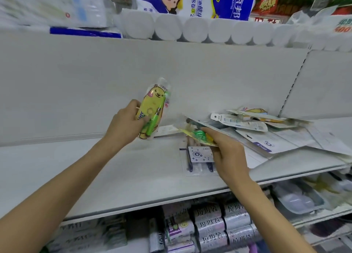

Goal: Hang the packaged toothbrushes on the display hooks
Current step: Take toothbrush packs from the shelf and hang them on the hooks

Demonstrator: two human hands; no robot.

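The left forearm is stretched forward and up from the lower left corner, bare to the wrist. The left hand [126, 122] is raised above the shelf [95, 169], its back turned to the camera, and its fingers are wrapped round the lower half of a yellow pack [152, 107]. This pack is held nearly upright, tilted slightly to the right, in front of the white back panel [114, 71]; a cartoon bear is printed on it and a green toothbrush [155, 122] is seen inside.

A dark pack [199, 158] is laid flat on the shelf just beside the right hand, with a starred label across it.

The right forearm is extended from the lower right, angled up and to the left. The right hand [227, 151] is held low over the shelf, palm turned left, and a second pack [198, 135] with green and yellow contents is pinched between thumb and forefinger, lying almost level. Whether the remaining fingers are curled cannot be told.

To the right, a loose pile of packs [266, 125] is spread on the shelf against the back panel. Paper rolls [196, 30] are lined up along the top.
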